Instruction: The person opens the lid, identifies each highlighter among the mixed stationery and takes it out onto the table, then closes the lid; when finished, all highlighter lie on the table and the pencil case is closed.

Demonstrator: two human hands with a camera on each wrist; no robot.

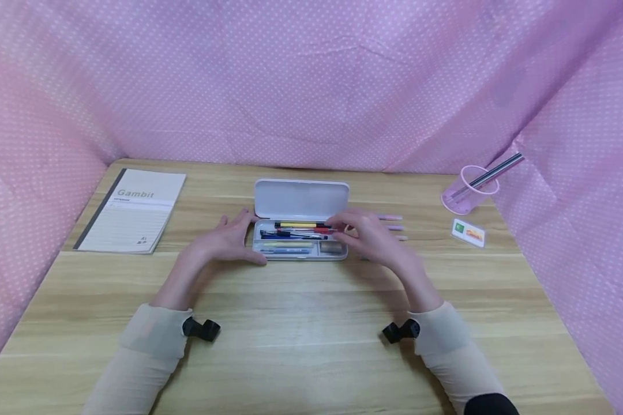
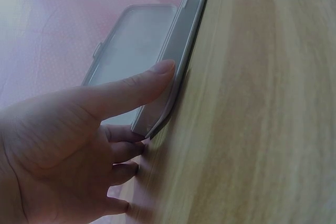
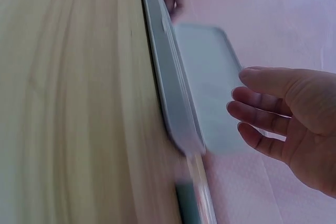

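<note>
We find the surface (image 1: 301, 323) running broadly between the 2 forearms, with the pencil case (image 1: 301, 199) set toward its back edge and a strip of wood behind the lid. To the left, wood separates it from the notebook (image 1: 135, 213); to the right, 3 pale sticks (image 1: 390, 217) poke out beside the right grip (image 1: 362, 233), and the pink cup (image 1: 469, 196) stands well apart near the right edge, a small card (image 1: 468, 232) just in front of it.

The case is whitish, lid raised at the back, tray facing up. We see a yellow pencil (image 1: 297, 225) and red and dark pens in the rear compartment; in front lie pale-blue pens and a grey block (image 1: 331, 247) (its nature we cannot tell).

The left grip (image 1: 228, 237) is spread, thumb against the case's front wall near the left corner. The right grip, loosely parted, hovers above the right end, pinching nothing.
</note>
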